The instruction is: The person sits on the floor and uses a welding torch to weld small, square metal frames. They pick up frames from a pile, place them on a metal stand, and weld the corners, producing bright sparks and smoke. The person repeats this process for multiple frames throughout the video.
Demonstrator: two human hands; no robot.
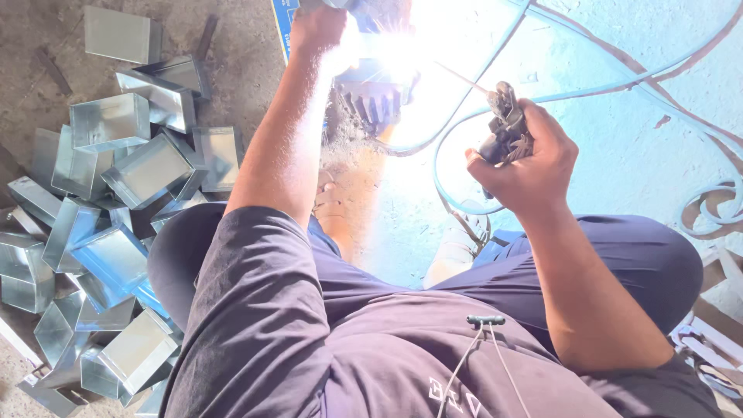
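Rough concrete floor [255, 70] spreads under a seated person in dark clothes. Nearest, the right hand [530, 166] has its grip wrapped tight around a black welding electrode holder [507, 128], whose thin rod [464, 77] slants up toward a blinding white arc [418, 46]. Farther off, the left hand [313, 31] reaches beside that glare; whether its grip is closed cannot be told. Shiny folded sheet-metal boxes [116, 201] lie heaped at left, and pale blue curled ironwork [708, 205] lies at right.
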